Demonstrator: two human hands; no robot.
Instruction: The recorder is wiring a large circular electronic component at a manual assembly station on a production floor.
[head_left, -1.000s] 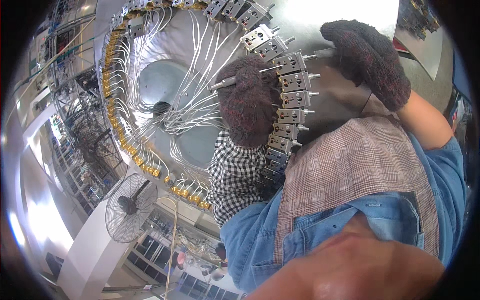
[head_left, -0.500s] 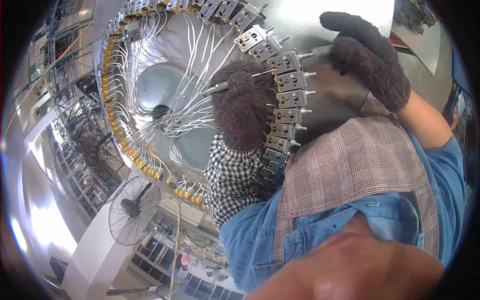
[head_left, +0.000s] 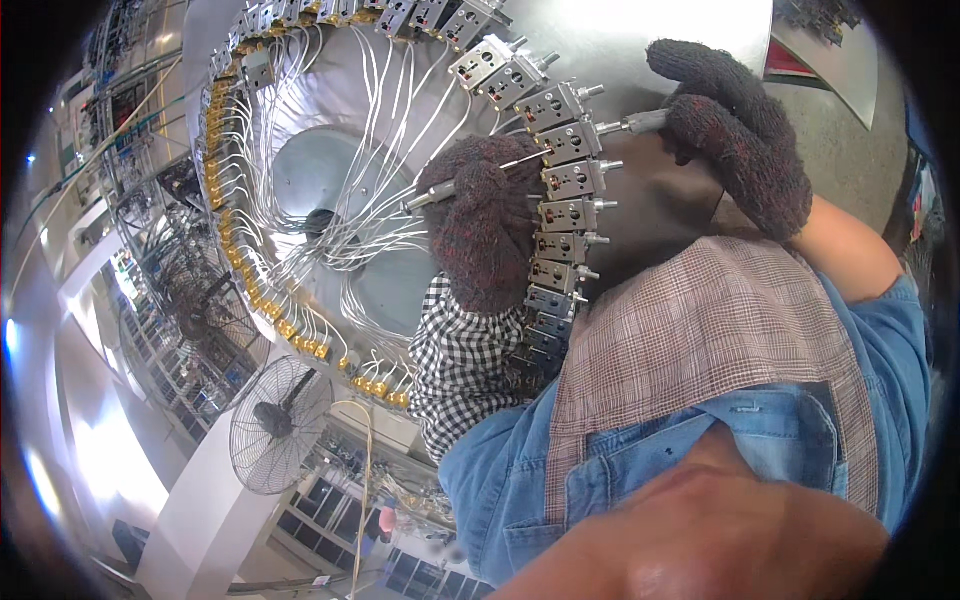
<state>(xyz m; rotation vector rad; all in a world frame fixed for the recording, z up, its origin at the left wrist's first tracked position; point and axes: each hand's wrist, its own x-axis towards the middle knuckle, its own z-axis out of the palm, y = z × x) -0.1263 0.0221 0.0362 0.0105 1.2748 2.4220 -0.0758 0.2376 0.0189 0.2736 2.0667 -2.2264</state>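
Note:
My left hand (head_left: 485, 225), in a dark knitted glove, is closed round a slim metal-handled screwdriver (head_left: 430, 196). Its thin tip reaches the inner side of one small metal switch box (head_left: 569, 143) in a curved row. On the outer side, my right hand (head_left: 745, 135), gloved alike, grips a grey cylindrical tool (head_left: 645, 122). That tool's end meets the threaded shaft of the same box; its rear is hidden in the glove. One finger of the right hand sticks out, off the tool. Neighbouring boxes bare their shafts toward me.
White wires (head_left: 375, 225) run from the ring to a hub (head_left: 321, 223) in the round metal table's middle. Brass-coloured fittings (head_left: 262, 303) line the far left rim. A standing fan (head_left: 280, 422) is at lower left. More metal parts (head_left: 815, 18) lie at upper right.
My right hand's tool has moved from one box's shaft to the neighbouring box's shaft, nearer my body. The screwdriver tip has shifted to that box too. The whole view has shifted slightly.

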